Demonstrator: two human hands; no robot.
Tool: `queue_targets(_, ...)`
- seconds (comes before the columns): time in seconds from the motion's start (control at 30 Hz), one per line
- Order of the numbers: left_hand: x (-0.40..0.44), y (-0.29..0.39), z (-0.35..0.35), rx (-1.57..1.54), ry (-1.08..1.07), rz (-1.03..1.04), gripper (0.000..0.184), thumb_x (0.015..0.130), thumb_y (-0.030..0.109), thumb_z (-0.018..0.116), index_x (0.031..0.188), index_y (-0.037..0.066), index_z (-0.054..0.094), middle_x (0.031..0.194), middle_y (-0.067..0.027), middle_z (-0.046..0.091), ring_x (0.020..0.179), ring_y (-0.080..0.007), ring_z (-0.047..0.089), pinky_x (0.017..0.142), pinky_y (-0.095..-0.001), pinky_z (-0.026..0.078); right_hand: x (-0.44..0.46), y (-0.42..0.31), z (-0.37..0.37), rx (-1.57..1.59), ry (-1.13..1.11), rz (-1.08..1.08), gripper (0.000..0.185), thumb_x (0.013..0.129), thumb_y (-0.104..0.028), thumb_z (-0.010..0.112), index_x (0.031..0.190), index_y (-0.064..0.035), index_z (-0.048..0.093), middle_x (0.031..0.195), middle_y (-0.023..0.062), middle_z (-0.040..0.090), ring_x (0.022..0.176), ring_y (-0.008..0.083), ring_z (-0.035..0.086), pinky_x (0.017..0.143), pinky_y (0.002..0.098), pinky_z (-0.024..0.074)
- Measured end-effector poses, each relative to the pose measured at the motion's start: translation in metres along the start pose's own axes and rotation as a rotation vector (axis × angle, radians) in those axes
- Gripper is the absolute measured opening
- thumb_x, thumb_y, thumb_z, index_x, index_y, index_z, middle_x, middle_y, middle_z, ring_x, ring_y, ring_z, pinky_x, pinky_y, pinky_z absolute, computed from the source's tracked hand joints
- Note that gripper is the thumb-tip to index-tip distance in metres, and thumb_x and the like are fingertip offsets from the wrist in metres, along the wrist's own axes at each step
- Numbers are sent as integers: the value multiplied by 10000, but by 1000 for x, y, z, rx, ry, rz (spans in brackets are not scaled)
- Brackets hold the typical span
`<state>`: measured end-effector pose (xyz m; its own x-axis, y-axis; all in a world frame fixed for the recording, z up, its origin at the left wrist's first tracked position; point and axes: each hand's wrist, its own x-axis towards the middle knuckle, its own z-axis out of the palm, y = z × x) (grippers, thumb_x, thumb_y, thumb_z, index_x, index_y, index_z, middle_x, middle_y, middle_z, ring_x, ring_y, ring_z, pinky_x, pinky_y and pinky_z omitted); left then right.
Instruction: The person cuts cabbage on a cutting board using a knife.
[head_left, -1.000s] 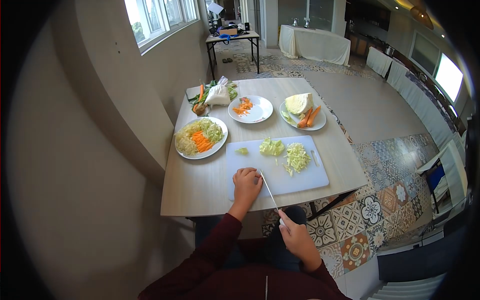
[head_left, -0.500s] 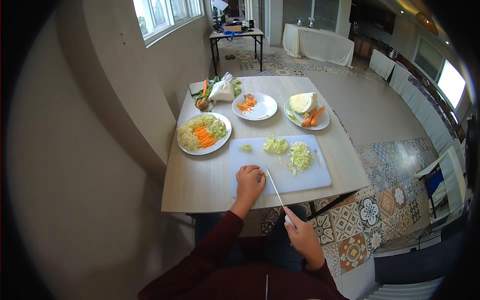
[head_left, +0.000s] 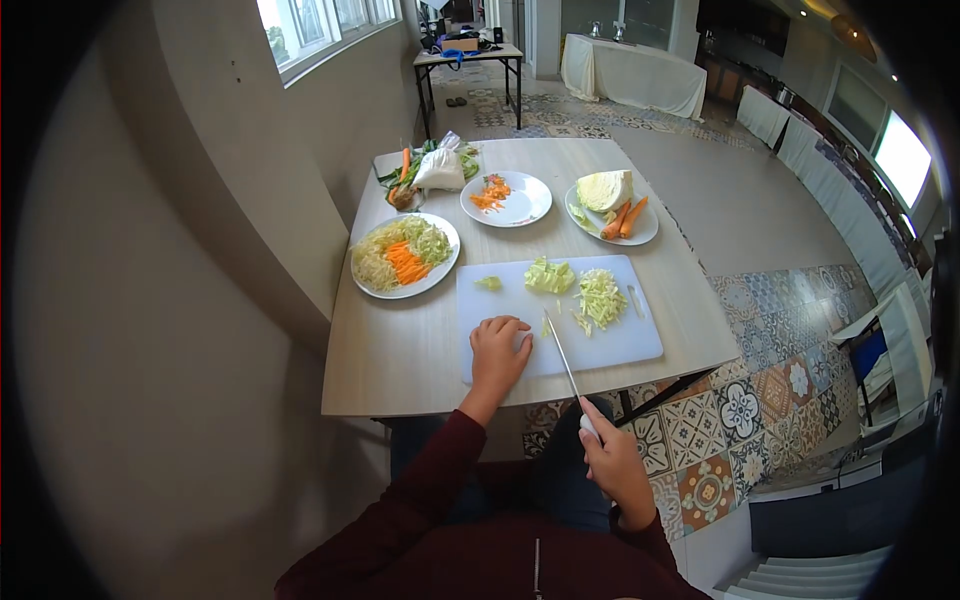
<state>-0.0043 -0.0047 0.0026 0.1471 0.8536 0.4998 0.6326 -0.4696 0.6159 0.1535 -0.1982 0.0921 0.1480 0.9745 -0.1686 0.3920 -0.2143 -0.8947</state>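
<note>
My left hand is curled on the front left of the white cutting board; whatever lies under its fingers is hidden. In my right hand is the white handle of a knife, its blade reaching over the board's front edge with the tip just right of my left hand. Small cabbage strips lie near the blade. Farther right on the board sits a pile of shredded cabbage, with cabbage leaf pieces to its left and a small scrap near the back left.
A plate of shredded vegetables stands left of the board. Behind are a plate with carrot bits, a plate with a cabbage chunk and carrots, and a white bag beside vegetables.
The knife and my right hand have moved to the right, away from my left hand. Small cabbage strips now show beside the blade. The whole view has shifted slightly.
</note>
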Motion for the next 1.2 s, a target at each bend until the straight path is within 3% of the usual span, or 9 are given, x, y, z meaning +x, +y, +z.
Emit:
queue_targets(0.13, 0, 3, -1, 26, -40, 35, 177, 841, 197, 705, 1014, 182, 736, 1156, -54, 643, 1143, -265, 536, 1020, -468, 334, 1, 0, -1, 42, -25, 59, 473, 986, -151, 531, 1453, -92, 489, 531, 76, 503, 461, 135, 571, 511, 323, 497)
queue_targets(0.33, -2, 5, -1, 127, -62, 116, 166, 864, 217, 691, 1011, 231, 766, 1221, -58, 625, 1186, -280, 516, 1022, -461, 327, 4, 1, -1, 29, -44, 55, 471, 979, -153, 535, 1447, -111, 502, 515, 88, 499, 460, 147, 577, 503, 322, 497)
queue_targets(0.43, -1, 6, -1, 167, -59, 137, 157, 865, 210, 683, 993, 230, 771, 1226, -60, 621, 1186, -283, 516, 1023, -464, 326, 8, 3, 0, 20, -52, 66, 472, 969, -157, 543, 1436, -102, 509, 530, 128, 539, 454, 212, 594, 525, 355, 507)
queue_targets(0.53, -3, 5, 1, 177, -53, 146, 160, 863, 198, 676, 988, 226, 772, 1227, -64, 621, 1184, -286, 518, 1026, -465, 325, 24, 23, 3, -90, -45, -34, 485, 987, -153, 514, 1471, -127, 485, 595, 30, 547, 461, 97, 537, 464, 264, 476)
queue_targets(0.63, -2, 5, 1, 168, -48, 147, 164, 859, 189, 671, 983, 223, 771, 1224, -68, 621, 1181, -289, 521, 1029, -466, 324, 44, 30, 7, -133, -36, -92, 486, 990, -176, 510, 1473, -124, 480, 584, 31, 538, 457, 99, 535, 459, 272, 479)
queue_targets(0.73, -3, 5, 0, 175, -47, 148, 163, 855, 184, 670, 977, 221, 771, 1221, -73, 622, 1177, -291, 523, 1029, -464, 324, 49, 16, 3, -66, -75, -13, 489, 990, -183, 506, 1475, -128, 476, 579, 26, 529, 455, 101, 533, 457, 277, 485)
queue_targets(0.83, -1, 5, 1, 178, -46, 143, 160, 852, 182, 670, 971, 220, 770, 1216, -76, 623, 1175, -293, 523, 1030, -465, 325, 34, 6, -3, -53, -77, 45, 464, 975, -180, 516, 1429, -80, 505, 564, 195, 590, 487, 272, 641, 548, 399, 525)
queue_targets(1.13, -3, 4, 3, 155, -41, 122, 148, 844, 176, 683, 957, 213, 771, 1208, -78, 626, 1179, -294, 523, 1030, -470, 327, -15, -4, -29, -60, -127, 122, 465, 973, -183, 522, 1427, -86, 514, 613, 163, 604, 469, 209, 598, 546, 357, 522)
queue_targets(1.2, -3, 4, 1, 142, -45, 121, 148, 842, 173, 686, 957, 210, 772, 1209, -79, 627, 1182, -293, 524, 1034, -470, 325, -13, 0, -28, -120, -101, 85, 456, 958, -186, 540, 1405, -93, 541, 683, 200, 642, 546, 264, 642, 610, 372, 534)
